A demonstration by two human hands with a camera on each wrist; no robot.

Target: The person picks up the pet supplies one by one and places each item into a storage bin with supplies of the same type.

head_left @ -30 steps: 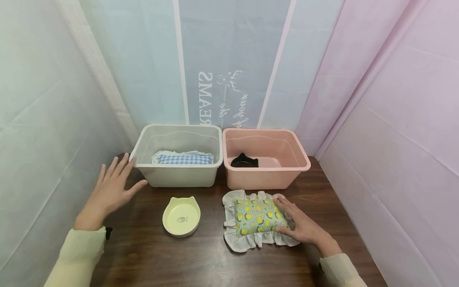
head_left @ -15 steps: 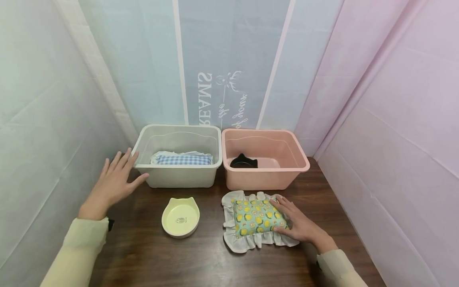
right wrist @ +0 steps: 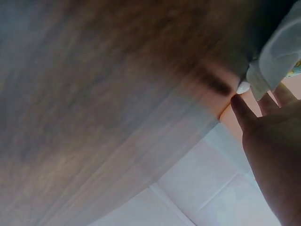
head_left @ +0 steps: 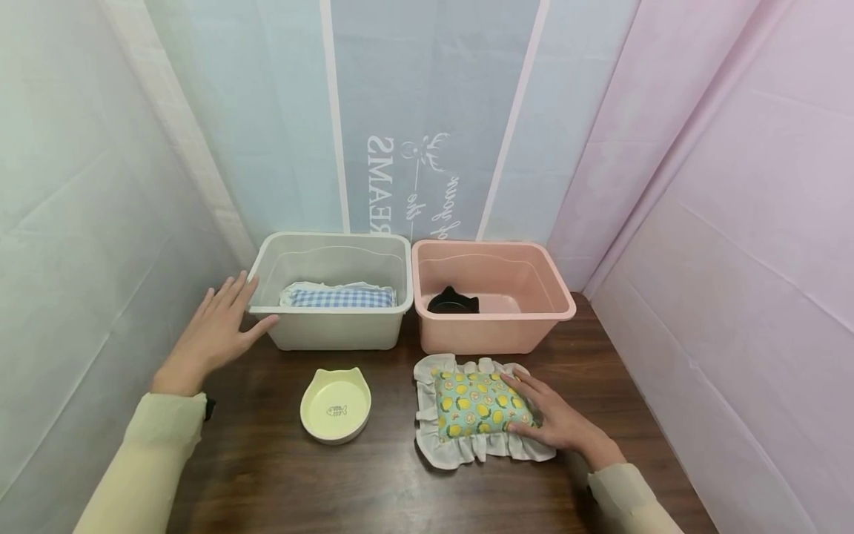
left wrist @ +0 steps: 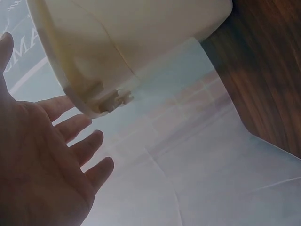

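Observation:
My left hand [head_left: 216, 334] is beside the left end of the grey bin [head_left: 333, 330], fingers spread, with the fingertips at its rim in the left wrist view. A blue-checked ruffled pillow [head_left: 343, 297] lies in that bin. My right hand [head_left: 557, 419] lies over the right side of a lemon-print pillow [head_left: 480, 404] with a white ruffled edge, thumb and fingers apart. In the right wrist view its fingers reach to the ruffle [right wrist: 277, 59]; whether they press on it I cannot tell. A yellow cat-eared bowl [head_left: 336, 406] sits on the table between my hands.
A pink bin [head_left: 494, 334] stands right of the grey one, with a black cat-eared bowl [head_left: 454, 300] inside. Both bins stand at the back of the dark wooden table [head_left: 373, 497], before a printed curtain [head_left: 434, 89]. Pale sheets hang on both sides.
My left hand has shifted slightly up and right, closer along the grey bin's end. The right hand has slid a little left over the lemon-print pillow. The bins and bowls stay put.

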